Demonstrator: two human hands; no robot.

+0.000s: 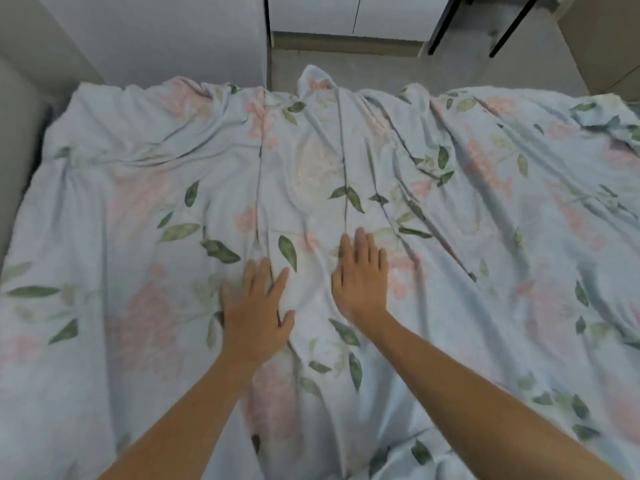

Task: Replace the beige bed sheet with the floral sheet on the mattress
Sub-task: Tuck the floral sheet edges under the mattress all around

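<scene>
1. Flat on the floral sheet (450, 209), both hands lay with fingers straight, each grip apart and holding nothing.
2. Left hand (256, 310) rested just beside the right hand (362, 282), a raised fold between them.
3. Wrinkled sheet spread outward from both grips, covering the bed.

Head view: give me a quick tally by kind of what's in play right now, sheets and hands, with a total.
Floral sheet: 1, spread over the bed, still wrinkled
Beige sheet: 0 visible
Hands: 2, left hand and right hand, both flat on the floral sheet with fingers straight
Total: 3
</scene>
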